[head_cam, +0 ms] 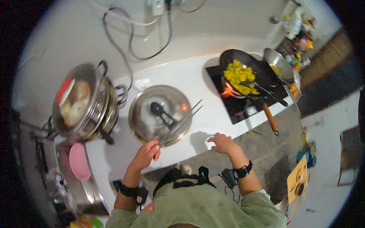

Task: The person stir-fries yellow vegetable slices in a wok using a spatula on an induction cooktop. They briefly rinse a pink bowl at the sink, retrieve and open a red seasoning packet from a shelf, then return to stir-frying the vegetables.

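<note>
My left hand (146, 155) grips the near end of a pair of long, thin grey sticks (178, 125) that look like chopsticks. They slant up to the right, blurred, across a round stainless-steel lid (139, 122) with a black handle (156, 109). Over the counter's front edge, my right hand (223, 144) has its finger and thumb apart, with nothing visible between them. Up and to the right of it, a black wok (228, 57) with a wooden handle (271, 119) sits over a flame. Yellow food pieces (238, 74) fill it, and a spatula (268, 92) rests in them.
Stacked metal pots (94, 114) holding food crowd the left end of the counter (176, 74). A pink basin (79, 162) stands at the sink. Behind the wok is a metal pan (281, 65). Cables (117, 47) hang down the wall. An orange flame (227, 90) burns under the wok.
</note>
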`<state>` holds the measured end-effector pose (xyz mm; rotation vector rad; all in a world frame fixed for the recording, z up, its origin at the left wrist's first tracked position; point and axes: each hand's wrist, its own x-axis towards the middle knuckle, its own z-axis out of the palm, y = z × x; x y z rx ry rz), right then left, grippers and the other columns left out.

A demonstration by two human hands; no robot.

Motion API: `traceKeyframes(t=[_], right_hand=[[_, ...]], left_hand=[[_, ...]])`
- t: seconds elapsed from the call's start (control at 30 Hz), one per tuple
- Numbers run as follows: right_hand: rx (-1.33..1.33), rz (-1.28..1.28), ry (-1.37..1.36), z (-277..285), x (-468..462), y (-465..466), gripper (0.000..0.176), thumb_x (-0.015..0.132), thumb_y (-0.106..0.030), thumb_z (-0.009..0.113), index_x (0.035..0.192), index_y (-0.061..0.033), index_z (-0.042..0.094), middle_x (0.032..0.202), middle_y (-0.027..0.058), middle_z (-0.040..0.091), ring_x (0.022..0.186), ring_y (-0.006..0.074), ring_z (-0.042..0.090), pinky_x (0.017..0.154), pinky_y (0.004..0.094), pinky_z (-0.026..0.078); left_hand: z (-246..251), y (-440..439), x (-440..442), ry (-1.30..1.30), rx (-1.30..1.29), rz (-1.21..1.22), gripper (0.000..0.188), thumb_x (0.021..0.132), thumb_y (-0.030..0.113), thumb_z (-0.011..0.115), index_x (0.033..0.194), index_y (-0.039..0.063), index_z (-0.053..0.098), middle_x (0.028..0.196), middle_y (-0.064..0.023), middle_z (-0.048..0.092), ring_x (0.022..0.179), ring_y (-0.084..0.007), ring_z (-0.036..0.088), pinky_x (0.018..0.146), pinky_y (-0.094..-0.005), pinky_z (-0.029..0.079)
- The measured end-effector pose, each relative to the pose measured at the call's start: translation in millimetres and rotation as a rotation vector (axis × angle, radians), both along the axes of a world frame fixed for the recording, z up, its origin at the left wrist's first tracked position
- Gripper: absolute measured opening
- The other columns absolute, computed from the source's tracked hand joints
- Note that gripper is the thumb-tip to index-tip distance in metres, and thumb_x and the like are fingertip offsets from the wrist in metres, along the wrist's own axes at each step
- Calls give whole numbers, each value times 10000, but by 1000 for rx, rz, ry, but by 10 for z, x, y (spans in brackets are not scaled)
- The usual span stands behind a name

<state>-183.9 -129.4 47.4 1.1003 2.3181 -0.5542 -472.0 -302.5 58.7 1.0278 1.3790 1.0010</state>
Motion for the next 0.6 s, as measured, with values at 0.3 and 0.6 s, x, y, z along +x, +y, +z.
traceKeyframes(t=[0.3,0.6], right_hand=[[-472,-414,1169,395,-416,-206,276,883,-215,576,1099,-43,572,897,74,590,755,116,564,657,255,476],[-399,-747,1417,844,864,-78,231,922,-222,515,891,-13,608,752,14,589,611,71,561,546,205,444]], left_hand=[[-92,594,391,-346,-21,-286,210,958,139,373,1049,9,511,633,-10,463,564,-82,427,530,-215,367],[103,1262,1583,-347,-46,-683,207,958,163,393,1003,4,517,636,-7,471,561,-93,442,532,-228,383]])
